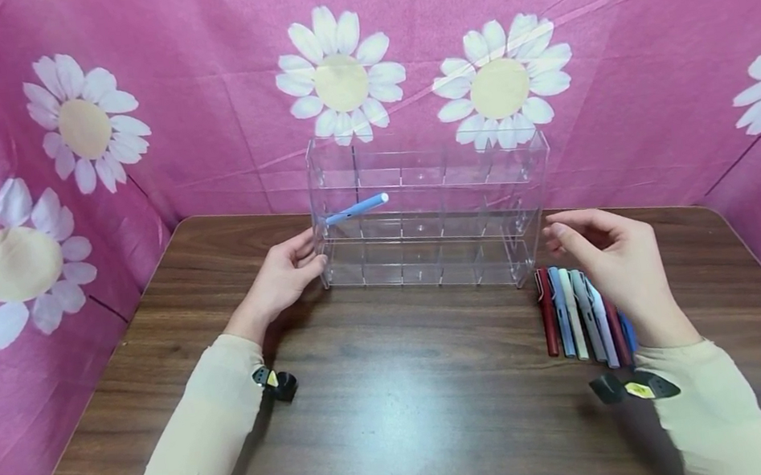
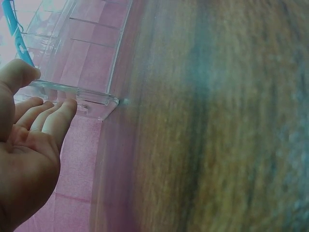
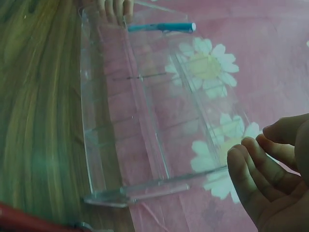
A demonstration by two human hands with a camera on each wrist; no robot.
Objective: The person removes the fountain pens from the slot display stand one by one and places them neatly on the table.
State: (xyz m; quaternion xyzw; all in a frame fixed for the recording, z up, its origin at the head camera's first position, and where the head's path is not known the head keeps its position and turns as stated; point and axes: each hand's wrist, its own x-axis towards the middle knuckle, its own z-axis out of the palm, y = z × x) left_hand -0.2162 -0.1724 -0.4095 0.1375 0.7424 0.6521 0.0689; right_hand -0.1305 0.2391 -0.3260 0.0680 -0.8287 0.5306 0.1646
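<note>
A clear acrylic organizer [image 1: 426,270] with rows of compartments stands on the table. At its left side, my left hand [image 1: 287,273] pinches the side panel; in the left wrist view the thumb [image 2: 21,75] and the fingers [image 2: 60,123] lie on either side of it. One blue pen [image 1: 358,208] leans in a compartment at the left end, its end sticking out toward the front. Beside the organizer's right end, my right hand [image 1: 613,261] hovers with loosely bent fingers and holds nothing. Below it, several capped pens [image 1: 574,316] lie side by side, partly hidden by that hand.
The brown wood-grain table [image 1: 392,422] stretches in front of the organizer. Pink cloth [image 1: 207,91] with large white daisies hangs behind the table and along both sides. Black straps with small devices [image 1: 277,382] sit on both wrists.
</note>
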